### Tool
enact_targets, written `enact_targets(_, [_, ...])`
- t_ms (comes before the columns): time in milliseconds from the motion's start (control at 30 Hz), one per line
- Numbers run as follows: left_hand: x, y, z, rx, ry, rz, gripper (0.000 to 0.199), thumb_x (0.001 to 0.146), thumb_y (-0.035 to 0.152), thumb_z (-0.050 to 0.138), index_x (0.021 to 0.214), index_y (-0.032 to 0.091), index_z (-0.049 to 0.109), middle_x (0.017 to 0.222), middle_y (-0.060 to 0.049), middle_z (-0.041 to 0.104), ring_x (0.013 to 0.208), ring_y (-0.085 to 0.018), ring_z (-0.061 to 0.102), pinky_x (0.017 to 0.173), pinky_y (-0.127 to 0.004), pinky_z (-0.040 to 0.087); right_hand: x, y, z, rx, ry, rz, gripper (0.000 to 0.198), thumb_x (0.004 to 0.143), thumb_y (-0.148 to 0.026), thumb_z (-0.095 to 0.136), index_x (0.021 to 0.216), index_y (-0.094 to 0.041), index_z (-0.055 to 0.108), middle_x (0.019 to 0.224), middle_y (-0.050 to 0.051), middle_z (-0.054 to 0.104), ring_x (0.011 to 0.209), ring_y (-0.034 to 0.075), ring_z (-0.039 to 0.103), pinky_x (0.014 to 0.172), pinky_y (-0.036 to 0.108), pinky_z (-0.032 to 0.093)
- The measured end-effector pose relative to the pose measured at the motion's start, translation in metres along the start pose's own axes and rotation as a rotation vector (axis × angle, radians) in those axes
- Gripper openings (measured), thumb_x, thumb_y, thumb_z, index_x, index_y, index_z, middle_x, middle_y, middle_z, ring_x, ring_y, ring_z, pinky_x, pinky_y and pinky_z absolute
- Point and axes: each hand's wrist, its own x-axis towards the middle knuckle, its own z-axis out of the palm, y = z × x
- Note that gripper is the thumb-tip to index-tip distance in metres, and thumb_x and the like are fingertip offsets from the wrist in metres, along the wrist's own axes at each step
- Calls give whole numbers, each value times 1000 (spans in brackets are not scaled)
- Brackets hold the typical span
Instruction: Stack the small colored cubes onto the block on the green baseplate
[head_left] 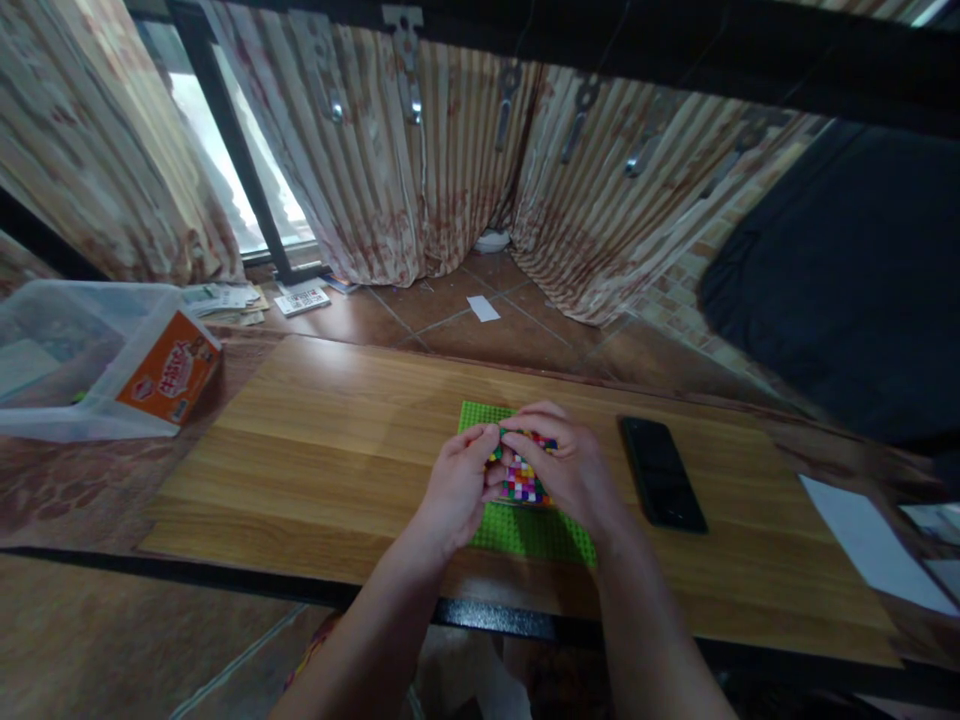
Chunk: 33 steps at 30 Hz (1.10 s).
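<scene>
A green studded baseplate [517, 535] lies on the wooden board, with a block of small multicoloured toy bricks [525, 482] on top of it. My left hand [463, 482] is closed in a pinch around small green and yellow toy bricks [495, 453] at the left side of the block. From the other side my right hand [574, 465] reaches over the block, its thumb and fingertips meeting at those same small bricks. The fingers cover part of the block, and the exact shape of the pinched bricks is hidden.
A black phone [663, 473] lies right of the baseplate on the wooden board [322, 450]. Far left stands a clear plastic bin [82, 400] with an orange label. White paper [874, 540] lies at the right. Curtains [450, 180] hang behind, below a dark overhead bar [660, 60].
</scene>
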Motion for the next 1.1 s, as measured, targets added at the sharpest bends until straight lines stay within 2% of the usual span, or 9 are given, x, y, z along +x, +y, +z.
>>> enact_targets(67, [0, 0, 0, 9, -12, -7, 29, 72, 34, 74, 74, 15, 53, 63, 4, 49, 42, 0, 29, 37, -13, 14, 0, 0, 3, 14, -1, -8, 12, 85, -26, 64, 88, -27, 76, 93, 3, 67, 95, 19, 63, 86, 34, 48])
enact_targets(200, [0, 1, 0, 22, -1, -14, 25, 75, 34, 71, 75, 13, 57, 62, 3, 48, 42, -1, 30, 37, -14, 14, -2, 4, -4, 58, 82, 5, 10, 83, -27, 66, 83, -26, 76, 88, 3, 68, 88, 19, 64, 80, 33, 49])
enact_targets(333, [0, 4, -3, 20, 90, 12, 23, 75, 33, 70, 77, 12, 60, 61, 3, 49, 43, -2, 32, 37, -15, 15, -5, 18, -21, 90, 110, 116, 9, 78, -31, 70, 79, -24, 76, 84, 3, 70, 81, 20, 64, 76, 35, 50])
enact_targets(467, [1, 6, -4, 11, 145, 24, 22, 74, 32, 70, 75, 12, 61, 62, 2, 50, 43, -2, 33, 37, -15, 15, -9, 33, -28, 123, 59, 202, 10, 73, -33, 74, 77, -23, 76, 83, 3, 70, 82, 20, 64, 76, 36, 50])
enact_targets(567, [2, 6, -4, 14, 146, 17, 21, 74, 31, 69, 75, 13, 61, 61, 2, 50, 43, -2, 35, 37, -15, 15, -10, 37, -25, 124, 21, 205, 8, 73, -30, 74, 76, -23, 76, 84, 3, 70, 84, 20, 64, 78, 36, 49])
enact_targets(867, [1, 5, -4, 22, 141, 14, 15, 74, 25, 66, 75, 12, 60, 61, 2, 50, 43, -2, 35, 38, -15, 15, -4, 42, -14, 56, 30, 168, 6, 73, -29, 74, 73, -23, 74, 85, 3, 67, 89, 20, 62, 82, 36, 46])
enact_targets(967, [1, 5, -3, 22, 139, 15, 14, 75, 25, 65, 75, 12, 60, 61, 2, 49, 43, -2, 35, 38, -16, 15, -4, 44, -13, 20, 57, 192, 11, 72, -33, 74, 76, -22, 73, 85, 3, 69, 83, 20, 62, 77, 35, 46])
enact_targets(1100, [0, 5, -3, 20, 143, 10, 13, 75, 25, 64, 76, 12, 59, 62, 2, 50, 43, -3, 35, 37, -16, 14, -5, 47, -11, 61, 62, 276, 26, 69, -37, 76, 90, -21, 74, 92, 5, 73, 83, 21, 64, 77, 37, 47])
